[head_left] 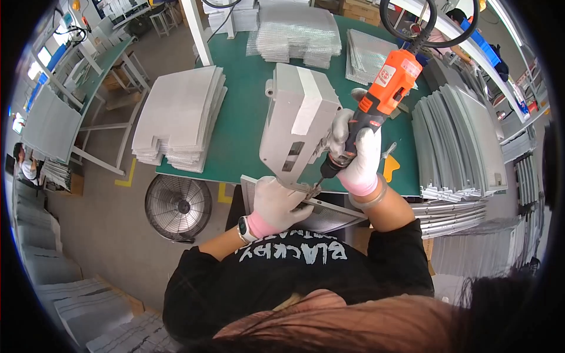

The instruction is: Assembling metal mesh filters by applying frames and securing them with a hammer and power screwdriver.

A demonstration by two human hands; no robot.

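Observation:
My right hand (360, 157), in a white glove with a pink cuff, is wrapped round an orange and black electric screwdriver (385, 88). Its bit points down at a small metal piece on the edge of a grey mesh panel (338, 219). In a matching glove, my left hand (275, 205) grips that panel's edge beside the bit, its fingertips partly hidden. Just beyond both hands, a grey box-shaped housing (279, 112) stands on the green table (235, 106), with a white strip (307, 103) across it and dark slots in its near side.
Stacked grey panels (176, 112) lie at the table's left, more panels (456, 141) at its right. Bubble-wrap sheets (297, 35) are at the back. A yellow piece (390, 167) lies near my right wrist. A floor fan (178, 207) stands at lower left. The screwdriver's cable hangs from above.

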